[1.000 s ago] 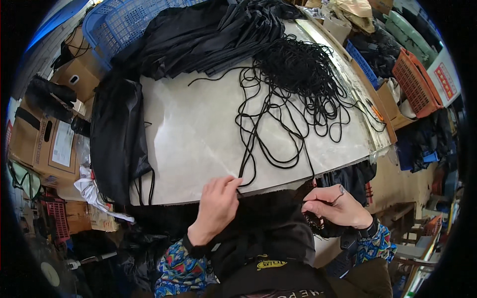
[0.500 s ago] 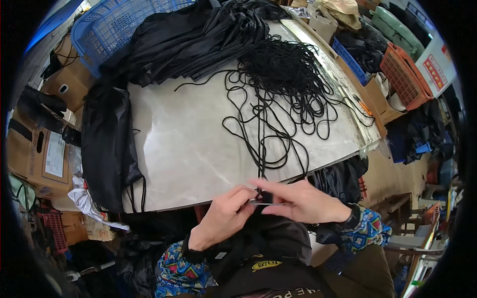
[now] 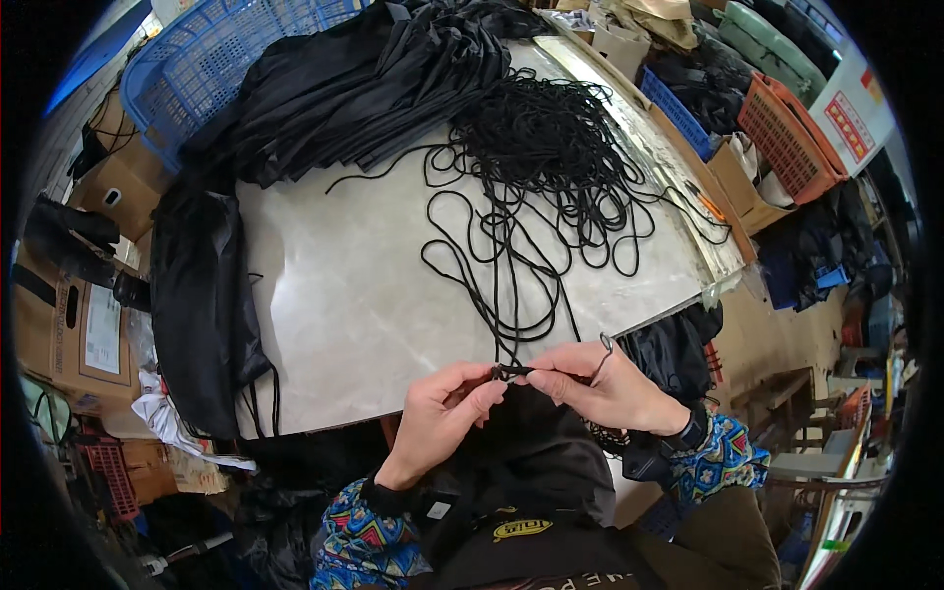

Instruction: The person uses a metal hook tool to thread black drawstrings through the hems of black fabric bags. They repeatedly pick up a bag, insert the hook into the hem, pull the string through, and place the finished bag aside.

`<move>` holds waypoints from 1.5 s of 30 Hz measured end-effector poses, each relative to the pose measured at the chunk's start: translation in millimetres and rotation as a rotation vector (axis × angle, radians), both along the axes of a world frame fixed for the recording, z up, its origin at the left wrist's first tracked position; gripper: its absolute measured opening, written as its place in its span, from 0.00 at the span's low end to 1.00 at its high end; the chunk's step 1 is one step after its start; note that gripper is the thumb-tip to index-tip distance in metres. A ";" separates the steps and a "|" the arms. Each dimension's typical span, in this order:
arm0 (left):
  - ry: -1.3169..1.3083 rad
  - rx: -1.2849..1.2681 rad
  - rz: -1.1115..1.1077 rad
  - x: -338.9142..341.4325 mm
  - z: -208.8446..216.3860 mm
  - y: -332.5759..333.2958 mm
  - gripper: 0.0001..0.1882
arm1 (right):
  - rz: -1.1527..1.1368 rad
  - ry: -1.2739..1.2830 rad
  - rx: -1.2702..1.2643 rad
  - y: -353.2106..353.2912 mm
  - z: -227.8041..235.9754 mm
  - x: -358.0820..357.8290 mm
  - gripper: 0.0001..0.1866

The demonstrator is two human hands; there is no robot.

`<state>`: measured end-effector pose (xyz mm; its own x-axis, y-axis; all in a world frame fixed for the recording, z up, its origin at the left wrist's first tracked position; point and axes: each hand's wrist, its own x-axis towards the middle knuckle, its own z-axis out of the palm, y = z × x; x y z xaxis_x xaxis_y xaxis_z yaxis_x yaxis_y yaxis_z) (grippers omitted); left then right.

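My left hand (image 3: pixel 447 411) is closed in a pinch on a black cord (image 3: pixel 514 372) at the table's front edge. Opposite it, my right hand (image 3: pixel 615 390) pinches the same cord, which is drawn short between the two sets of fingertips. From the right fingers sticks up a thin metal wire tool with a looped end (image 3: pixel 606 343); the rest of it is hidden in the hand. Strands run back from my fingers to a large tangled heap of black cord (image 3: pixel 546 133). Below my hands, black fabric (image 3: pixel 536 442) lies over my lap.
A pale worktable (image 3: pixel 344 324) carries a pile of black fabric (image 3: pixel 374 93) at the back and a black drawstring bag (image 3: pixel 197 305) at the left. Behind stands a blue plastic basket (image 3: pixel 236 59). An orange-handled tool (image 3: pixel 710 205) lies at the right edge. Cardboard boxes (image 3: pixel 84 344) stand left.
My right hand has closed onto the cord beside the left fingers. The metal tool, earlier between both hands, now sticks up from the right hand. The view has shifted slightly.
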<state>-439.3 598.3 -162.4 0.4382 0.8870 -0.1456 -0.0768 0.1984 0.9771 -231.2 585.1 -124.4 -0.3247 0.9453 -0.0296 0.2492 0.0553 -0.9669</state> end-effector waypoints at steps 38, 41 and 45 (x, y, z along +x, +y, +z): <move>-0.106 -0.052 0.364 8.3 13.7 -9.9 0.10 | 0.005 0.379 -0.271 2.4 -11.6 -36.2 0.10; -0.058 -0.020 0.297 6.9 12.0 -13.3 0.10 | -0.030 0.286 -0.119 3.6 -23.0 -40.3 0.10; 0.162 0.151 0.218 -13.5 9.3 -12.7 0.09 | -0.174 0.305 -0.316 3.6 -7.5 -25.4 0.07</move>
<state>-452.7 585.6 -153.1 0.2172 0.9744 -0.0572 0.0573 0.0457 0.9973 -256.6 588.7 -131.9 -0.2005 0.9466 -0.2526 -0.0697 -0.2710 -0.9601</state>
